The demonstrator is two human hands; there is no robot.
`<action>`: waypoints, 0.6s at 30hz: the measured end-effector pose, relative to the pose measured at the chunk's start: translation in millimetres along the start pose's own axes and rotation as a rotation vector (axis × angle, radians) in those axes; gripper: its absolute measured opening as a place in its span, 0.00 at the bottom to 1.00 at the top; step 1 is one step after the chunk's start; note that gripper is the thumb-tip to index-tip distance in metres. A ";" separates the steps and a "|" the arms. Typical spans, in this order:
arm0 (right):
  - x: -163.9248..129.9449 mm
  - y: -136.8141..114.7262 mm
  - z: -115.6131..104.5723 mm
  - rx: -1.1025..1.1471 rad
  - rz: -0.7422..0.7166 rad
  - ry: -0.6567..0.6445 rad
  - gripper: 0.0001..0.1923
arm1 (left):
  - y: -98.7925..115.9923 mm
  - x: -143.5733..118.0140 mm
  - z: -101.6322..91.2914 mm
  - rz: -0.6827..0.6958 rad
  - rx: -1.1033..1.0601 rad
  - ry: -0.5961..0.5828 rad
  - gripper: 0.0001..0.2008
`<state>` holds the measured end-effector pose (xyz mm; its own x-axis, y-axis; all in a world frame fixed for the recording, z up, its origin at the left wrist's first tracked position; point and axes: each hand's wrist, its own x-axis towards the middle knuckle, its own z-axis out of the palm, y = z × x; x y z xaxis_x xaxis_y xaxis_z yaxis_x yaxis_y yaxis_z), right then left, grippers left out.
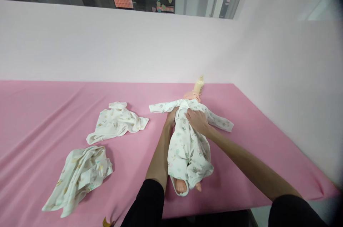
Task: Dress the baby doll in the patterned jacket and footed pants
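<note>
A baby doll (pixel 181 186) lies on its back on the pink table cover, dressed in a white printed baby romper (pixel 178 148) with its sleeves spread to both sides. Its feet show at the leg ends nearest me. At the left side of the doll's chest, my left hand (pixel 173 116) is closed on the romper's edge, its fingers partly hidden by the cloth. Across the front of the chest, my right hand (pixel 197 121) has bent fingers closed on the romper's fabric. The doll's head (pixel 192 95) points away from me.
A pale yellow bottle (pixel 198 85) stands behind the doll's head, near the white wall. To the left lie a white baby top (pixel 115 123) and a crumpled printed baby garment (pixel 80 177). A small yellow object (pixel 106 222) is at the bottom edge. The right wall borders the pink cover (pixel 241 169).
</note>
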<state>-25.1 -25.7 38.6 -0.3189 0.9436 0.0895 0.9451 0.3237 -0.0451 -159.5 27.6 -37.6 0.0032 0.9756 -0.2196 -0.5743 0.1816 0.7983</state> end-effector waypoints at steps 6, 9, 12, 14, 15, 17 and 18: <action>-72.4 40.6 13.8 0.583 -0.017 -0.084 0.15 | 4.1 -7.1 1.7 -0.005 0.043 -0.028 0.12; -110.4 77.3 21.5 0.984 -0.031 -0.345 0.14 | 2.4 -7.9 1.9 0.004 0.049 -0.044 0.14; -130.3 101.3 33.1 1.218 -0.055 -0.551 0.11 | 1.4 -8.7 3.1 0.027 0.066 -0.067 0.15; -132.0 105.5 41.1 1.236 -0.065 -0.608 0.11 | 2.3 -9.8 4.9 0.049 0.082 -0.073 0.14; -130.5 104.7 44.0 1.207 -0.073 -0.611 0.11 | 3.1 -10.5 5.9 0.058 0.090 -0.074 0.14; -125.7 99.6 46.7 1.120 -0.103 -0.579 0.10 | 5.1 -11.8 8.1 0.077 0.106 -0.075 0.12; -123.3 96.6 46.5 1.078 -0.119 -0.551 0.09 | 6.1 -12.3 9.1 0.087 0.113 -0.072 0.11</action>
<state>102.2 -107.5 -23.0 -0.6349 0.7224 -0.2739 0.4478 0.0551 -0.8924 -155.6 17.9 -24.9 0.0186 0.9938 -0.1097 -0.4795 0.1051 0.8712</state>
